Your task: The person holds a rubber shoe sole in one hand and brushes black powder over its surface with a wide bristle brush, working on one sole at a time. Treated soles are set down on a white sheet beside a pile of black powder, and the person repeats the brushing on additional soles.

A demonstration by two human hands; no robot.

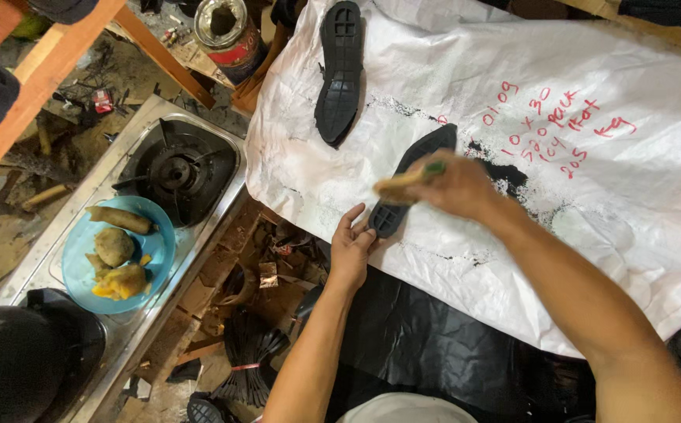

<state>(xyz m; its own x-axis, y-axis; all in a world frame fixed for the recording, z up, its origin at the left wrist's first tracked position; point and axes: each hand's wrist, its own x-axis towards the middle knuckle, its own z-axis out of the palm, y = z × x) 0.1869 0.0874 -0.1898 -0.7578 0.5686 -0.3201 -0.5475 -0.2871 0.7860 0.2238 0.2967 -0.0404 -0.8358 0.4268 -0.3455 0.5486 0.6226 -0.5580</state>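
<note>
I take the white sack sheet (591, 196) covering the counter as my landmark: its near-left edge drops off just beside my left hand (350, 252), and beyond that edge sits clutter and a gas stove (176, 168) with a blue plate (82, 266) of food. Across the sheet's middle and right there is wide bare room. A black shoe sole (415, 176) lies near that near-left edge; a second sole (339, 70) lies at the sheet's far-left part. My left hand, fingers loosely extended, touches the near sole's heel end. My right hand (454, 186) hovers over that sole, curled around a brush (403, 182), blurred.
</note>
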